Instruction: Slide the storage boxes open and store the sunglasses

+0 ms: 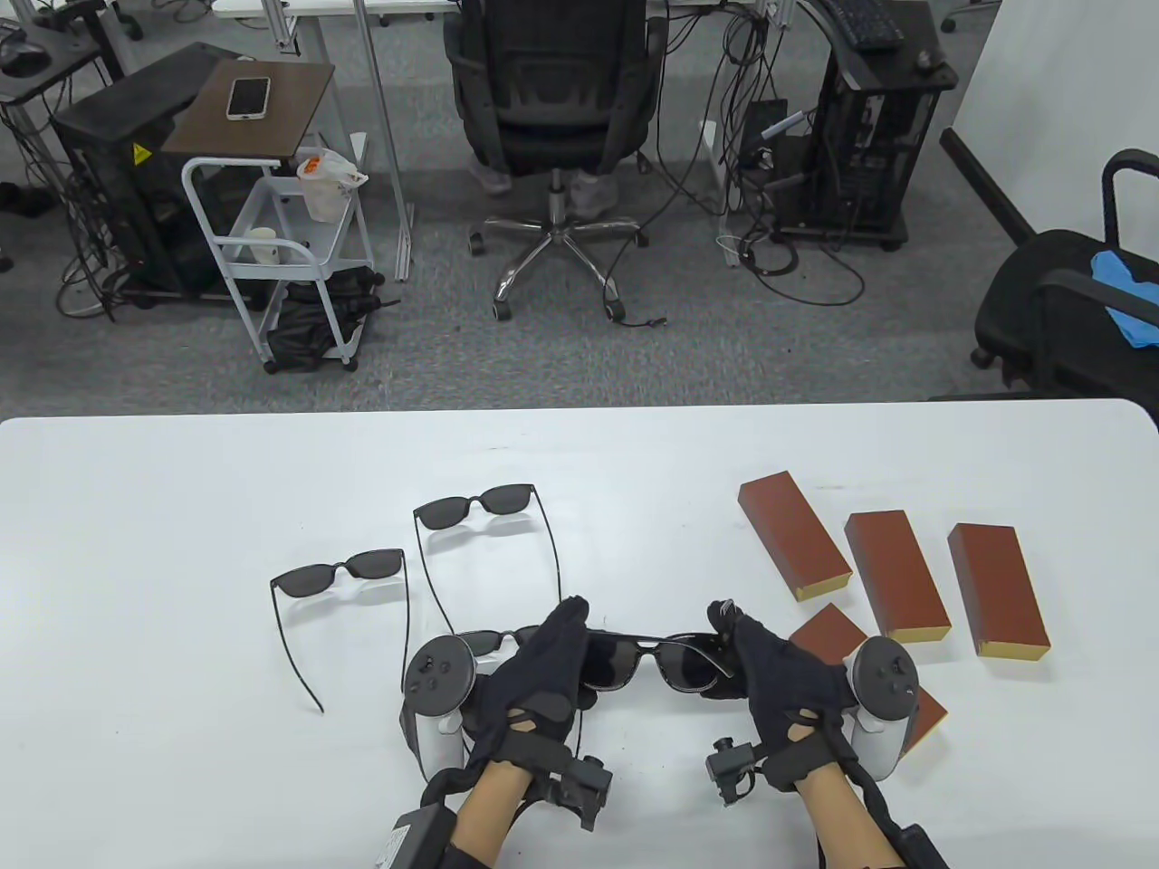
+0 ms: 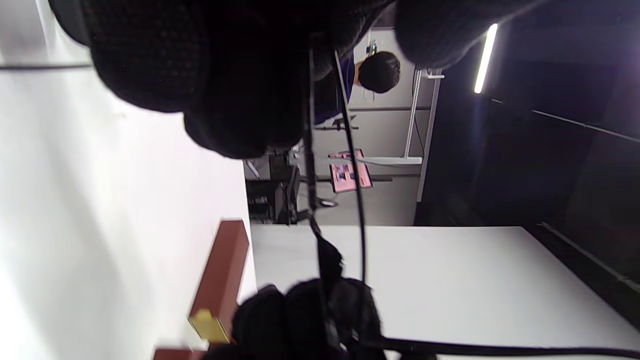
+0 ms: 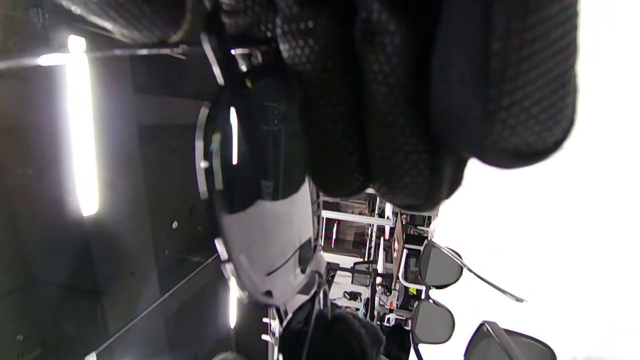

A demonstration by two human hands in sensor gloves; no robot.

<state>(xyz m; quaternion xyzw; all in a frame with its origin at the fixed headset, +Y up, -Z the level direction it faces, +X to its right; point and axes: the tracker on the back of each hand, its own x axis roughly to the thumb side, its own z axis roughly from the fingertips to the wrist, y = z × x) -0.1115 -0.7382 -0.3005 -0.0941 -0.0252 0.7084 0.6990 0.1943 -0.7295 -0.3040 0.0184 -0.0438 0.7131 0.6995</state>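
Observation:
I hold a pair of dark sunglasses (image 1: 647,661) just above the near table, one end in each hand. My left hand (image 1: 569,629) grips its left end and my right hand (image 1: 730,626) grips its right end. In the right wrist view one held lens (image 3: 250,150) shows beside my curled fingers (image 3: 425,100). Two more sunglasses (image 1: 340,575) (image 1: 478,507) lie open on the table to the left, and a third (image 1: 489,641) is partly hidden behind my left hand. Several red-brown storage boxes (image 1: 896,575) with gold ends lie shut at the right.
One box (image 1: 828,634) lies partly behind my right hand, another (image 1: 928,720) under its tracker. The white table (image 1: 181,724) ends at a far edge, with an office chair (image 1: 552,100) and a cart (image 1: 272,244) on the floor beyond.

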